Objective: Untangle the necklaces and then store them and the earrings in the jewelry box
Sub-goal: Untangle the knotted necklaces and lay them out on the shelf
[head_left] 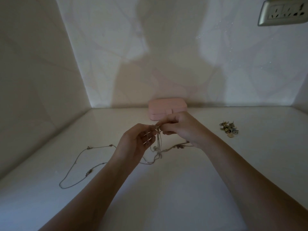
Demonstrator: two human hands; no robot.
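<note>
Both hands pinch the tangled necklaces (158,144) above the bench (183,180): left hand (138,140), right hand (180,127). Box (167,108) closed; earrings (229,127) lie right.

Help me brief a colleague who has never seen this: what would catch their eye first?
Two hands meet mid-frame, the left hand and right hand pinching a knot of necklaces whose loops trail leftward over the white counter. Behind them sits a closed pink box, and a small heap of earrings lies to the right.
</note>
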